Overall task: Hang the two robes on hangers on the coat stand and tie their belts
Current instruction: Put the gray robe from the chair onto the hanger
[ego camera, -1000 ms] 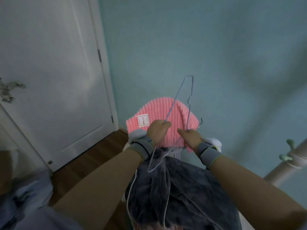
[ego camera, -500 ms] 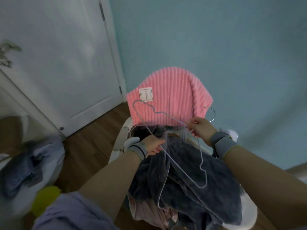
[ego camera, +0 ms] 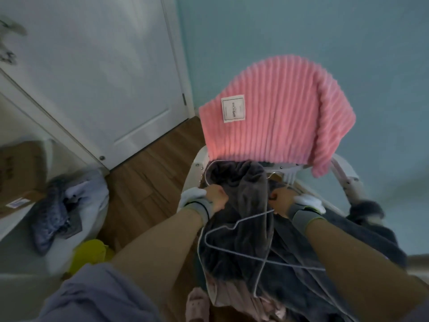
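A dark grey robe (ego camera: 246, 196) lies heaped on the seat of a white chair (ego camera: 197, 163). Pale pink fabric (ego camera: 234, 296), possibly the second robe, shows from under it at the bottom. Thin wire hangers (ego camera: 265, 260) lie crossed on top of the grey robe between my forearms. My left hand (ego camera: 217, 198) has its fingers curled into the robe's left edge. On the right side, the fingers of my right hand (ego camera: 281, 201) are curled into a fold of the robe, and one hanger wire ends close to them. The coat stand is out of view.
A pink ribbed blanket (ego camera: 274, 117) hangs over the chair back. A white door (ego camera: 104, 77) and wood floor (ego camera: 148, 177) are at the left. A pile of clothes (ego camera: 58, 205), a yellow-green object (ego camera: 90, 252) and a cardboard box (ego camera: 18, 168) sit there. A pink slipper (ego camera: 197, 303) lies below.
My hands came down from holding a hanger up in front of the wall. The hangers now lie on the grey robe and both hands are on its fabric. The view tilted down.
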Action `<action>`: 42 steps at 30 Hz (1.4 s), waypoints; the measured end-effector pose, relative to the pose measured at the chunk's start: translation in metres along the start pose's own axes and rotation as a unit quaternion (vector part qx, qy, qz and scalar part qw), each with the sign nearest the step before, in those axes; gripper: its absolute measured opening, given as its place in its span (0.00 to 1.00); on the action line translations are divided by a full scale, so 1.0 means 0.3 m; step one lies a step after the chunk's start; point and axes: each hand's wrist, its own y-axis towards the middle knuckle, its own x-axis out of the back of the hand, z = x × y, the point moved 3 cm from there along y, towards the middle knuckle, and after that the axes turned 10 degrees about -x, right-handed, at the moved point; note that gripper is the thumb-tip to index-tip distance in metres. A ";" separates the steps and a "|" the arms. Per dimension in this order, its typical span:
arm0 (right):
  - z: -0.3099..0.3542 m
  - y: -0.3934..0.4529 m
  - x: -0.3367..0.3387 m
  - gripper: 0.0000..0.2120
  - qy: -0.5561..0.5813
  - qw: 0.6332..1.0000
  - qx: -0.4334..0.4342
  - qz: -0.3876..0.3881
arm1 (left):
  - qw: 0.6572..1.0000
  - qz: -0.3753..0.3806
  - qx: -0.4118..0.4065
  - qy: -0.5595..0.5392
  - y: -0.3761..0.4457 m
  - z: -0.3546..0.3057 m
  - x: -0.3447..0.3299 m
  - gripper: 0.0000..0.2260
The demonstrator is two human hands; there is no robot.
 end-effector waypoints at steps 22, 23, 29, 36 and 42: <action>0.007 -0.529 0.666 0.03 0.001 0.976 0.051 -0.210 | 0.975 -0.005 -0.179 0.132 0.049 -0.172 0.206 0.49; -0.025 -0.570 0.708 0.04 0.033 0.972 0.059 -0.225 | 0.968 0.016 -0.182 0.171 0.033 -0.197 0.181 0.50; -0.208 -0.777 0.895 0.12 0.226 0.920 0.150 -0.283 | 0.967 -0.001 -0.226 0.115 -0.039 -0.370 0.085 0.56; -0.365 -0.974 1.134 0.08 0.309 0.833 0.164 -0.428 | 0.954 -0.023 -0.298 0.013 -0.203 -0.686 0.094 0.22; -0.370 -1.019 1.320 0.04 0.202 0.816 0.066 -0.538 | 0.878 -0.249 -0.301 -0.278 -0.421 -0.946 0.480 0.16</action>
